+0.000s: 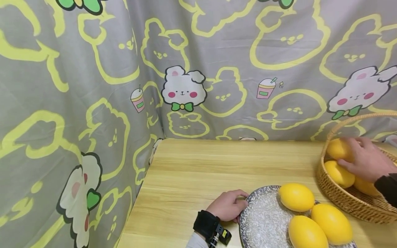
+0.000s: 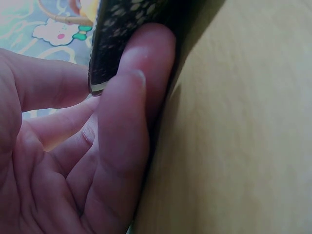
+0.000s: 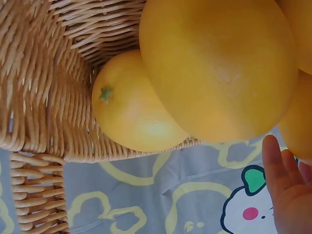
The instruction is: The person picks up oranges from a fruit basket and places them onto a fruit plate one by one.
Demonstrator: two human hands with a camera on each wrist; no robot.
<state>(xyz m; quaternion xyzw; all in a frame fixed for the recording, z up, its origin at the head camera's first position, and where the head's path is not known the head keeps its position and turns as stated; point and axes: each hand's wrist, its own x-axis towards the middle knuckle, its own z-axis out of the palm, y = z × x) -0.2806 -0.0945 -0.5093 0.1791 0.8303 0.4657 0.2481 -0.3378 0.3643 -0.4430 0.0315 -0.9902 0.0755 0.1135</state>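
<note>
- The right hand [image 1: 367, 160] reaches into the wicker basket [image 1: 344, 201] at the far right of the tabletop [image 1: 192, 175], its fingers spread over the yellow lemons [image 1: 339, 174] piled inside.
- The fingertips lie on the upper lemon [image 1: 338, 148] at the basket's far side; whether they grip it or merely rest on it cannot be told. In the right wrist view a big lemon [image 3: 219, 68] fills the frame, a second one with a green stem mark [image 3: 131, 109] sits against the woven wall [image 3: 44, 87], and only a fingertip [image 3: 275, 156] shows at the lower right.
- The left hand [image 1: 227, 206] holds the left rim of the speckled plate [image 1: 260, 220] at the near edge of the tabletop. The left wrist view shows the thumb [image 2: 58, 85] on one side of the plate's rim [image 2: 105, 63] and the fingers [image 2: 141, 73] curled on the other, pinching it.
- Three lemons lie on the plate's right half: one at the far side [image 1: 296, 197], one at the right [image 1: 332, 223], one nearest [image 1: 307, 232], close together.
- Plate and basket stand just beside each other.
- A dark wrist strap [image 1: 207, 225] wraps the left wrist.
- A grey cloth printed with yellow outlines and white rabbits [image 1: 183, 88] hangs behind and to the left.
</note>
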